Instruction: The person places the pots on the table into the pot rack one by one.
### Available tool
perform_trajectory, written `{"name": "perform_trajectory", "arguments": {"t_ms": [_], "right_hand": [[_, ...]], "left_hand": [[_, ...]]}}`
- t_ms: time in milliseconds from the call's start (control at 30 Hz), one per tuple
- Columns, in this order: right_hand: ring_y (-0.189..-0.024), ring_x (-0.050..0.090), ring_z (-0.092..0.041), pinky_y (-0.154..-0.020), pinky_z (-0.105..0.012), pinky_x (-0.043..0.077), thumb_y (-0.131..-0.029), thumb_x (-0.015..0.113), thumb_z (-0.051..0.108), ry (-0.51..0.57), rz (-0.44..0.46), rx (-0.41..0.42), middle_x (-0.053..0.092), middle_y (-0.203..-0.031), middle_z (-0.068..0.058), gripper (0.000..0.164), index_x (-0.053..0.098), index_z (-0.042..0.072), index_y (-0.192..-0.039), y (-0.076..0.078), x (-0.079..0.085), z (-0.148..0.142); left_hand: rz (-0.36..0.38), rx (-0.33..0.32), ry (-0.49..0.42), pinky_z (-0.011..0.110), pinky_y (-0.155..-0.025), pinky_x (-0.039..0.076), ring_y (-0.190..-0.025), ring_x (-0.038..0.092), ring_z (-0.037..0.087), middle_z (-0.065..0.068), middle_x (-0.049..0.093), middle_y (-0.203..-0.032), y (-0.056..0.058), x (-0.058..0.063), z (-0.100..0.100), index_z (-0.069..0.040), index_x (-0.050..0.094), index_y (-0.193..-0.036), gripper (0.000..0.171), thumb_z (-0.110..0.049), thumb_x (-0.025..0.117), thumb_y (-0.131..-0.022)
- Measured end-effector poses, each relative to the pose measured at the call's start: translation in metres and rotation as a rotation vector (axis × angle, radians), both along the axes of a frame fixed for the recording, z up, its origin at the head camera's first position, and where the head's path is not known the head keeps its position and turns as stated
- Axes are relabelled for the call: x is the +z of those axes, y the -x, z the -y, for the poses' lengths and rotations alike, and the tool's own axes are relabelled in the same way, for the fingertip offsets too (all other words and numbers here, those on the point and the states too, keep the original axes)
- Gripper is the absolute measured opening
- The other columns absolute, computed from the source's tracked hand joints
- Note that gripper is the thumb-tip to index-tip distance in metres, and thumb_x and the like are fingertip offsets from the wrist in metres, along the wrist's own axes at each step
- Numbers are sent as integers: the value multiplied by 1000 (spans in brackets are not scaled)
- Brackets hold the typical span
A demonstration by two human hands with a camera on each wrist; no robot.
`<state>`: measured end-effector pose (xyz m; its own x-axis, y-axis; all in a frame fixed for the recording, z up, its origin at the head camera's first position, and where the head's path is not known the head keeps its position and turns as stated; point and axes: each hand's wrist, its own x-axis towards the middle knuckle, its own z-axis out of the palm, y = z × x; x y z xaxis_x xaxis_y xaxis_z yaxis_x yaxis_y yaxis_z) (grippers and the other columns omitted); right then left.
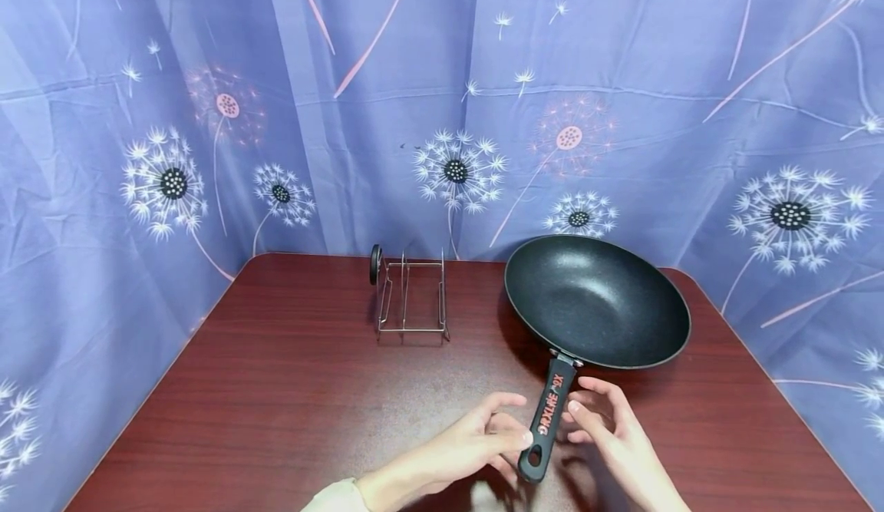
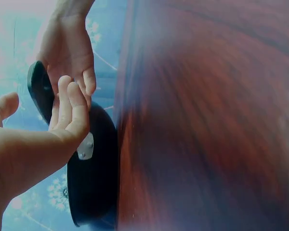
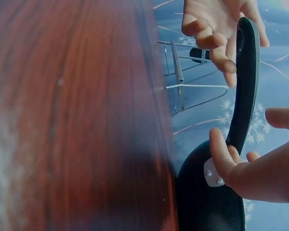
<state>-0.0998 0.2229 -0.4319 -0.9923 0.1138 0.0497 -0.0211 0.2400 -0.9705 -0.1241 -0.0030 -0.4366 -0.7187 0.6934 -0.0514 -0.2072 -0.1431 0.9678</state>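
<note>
A black frying pan [image 1: 599, 308] rests on the table at the back right, its black handle [image 1: 555, 393] with red lettering angled toward me. To the left of the handle's end is my left hand [image 1: 476, 443], fingers loosely bent and thumb tip right at the handle's edge. My right hand [image 1: 621, 435] is on the other side, thumb and fingers spread apart, near the handle's middle. Neither hand wraps round the handle. In the right wrist view the handle [image 3: 247, 82] rises between both hands, and a riveted metal bracket [image 3: 213, 173] joins it to the pan.
A wire rack [image 1: 413, 331] with a black disc [image 1: 375, 265] on its left side stands at the back middle of the reddish-brown table [image 1: 276, 389]. Blue curtains [image 1: 387, 151] with dandelion prints hang behind the table and along its sides.
</note>
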Motion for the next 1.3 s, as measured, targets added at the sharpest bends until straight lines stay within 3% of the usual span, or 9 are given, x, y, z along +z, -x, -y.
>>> {"name": "perform_trajectory", "arguments": {"t_ms": [100,233,333,600,833,967,1133,1300], "right_hand": [[-84,68,-11,-71,-29,59,-100,56,8,36,-5,-2,57,-110,3,38,39,3,-134,0,1,3],[-84,66,-9,-72,-29,59,-100,57,11,80,-6,2,51,-114,-2,41,38,4,-136,1,2,7],[-85,65,-8,-72,-30,59,-100,57,10,106,-8,8,49,-116,-5,41,38,4,-136,1,1,10],[-88,66,-5,-72,-29,59,-97,61,8,104,-11,-4,46,-120,-7,45,38,4,-136,3,2,16],[-89,66,-5,-71,-28,58,-95,65,7,109,30,-22,36,-132,-5,57,32,11,-141,2,6,21],[-96,65,0,-74,-24,55,-93,66,6,98,15,-31,36,-135,-1,60,32,11,-141,2,6,22],[-99,65,0,-77,-21,53,-93,67,7,120,16,-32,48,-129,3,59,33,12,-141,2,5,21],[-100,64,0,-78,-19,53,-93,67,6,167,27,-27,39,-133,1,59,33,12,-141,2,5,20]], "left_hand": [[25,-8,-6,26,-66,57,-75,67,15,4,66,-103,-2,-1,-6,-4,30,-147,58,-13,60,-98],[44,-23,-5,25,-65,57,-82,73,33,12,69,-110,-5,-1,-14,-4,21,-152,67,-16,60,-99],[52,-24,-1,26,-67,57,-88,73,37,15,71,-113,-6,-3,-18,-5,16,-153,72,-19,61,-99],[74,8,-34,24,-67,56,-77,72,16,10,72,-111,-5,-4,-23,-6,15,-155,77,-19,63,-97],[86,23,-83,24,-74,57,-73,71,12,10,65,-126,-4,0,-31,-11,18,-154,75,-17,64,-96],[91,26,-74,25,-64,55,-71,70,11,4,66,-117,-4,2,-38,-19,25,-151,69,-13,64,-95],[116,44,-89,24,-59,54,-65,68,10,4,66,-104,-3,2,-45,-22,27,-149,67,-8,63,-94],[154,54,-126,23,-56,54,-62,67,10,5,65,-94,-2,1,-51,-21,27,-149,69,-3,62,-92]]}}
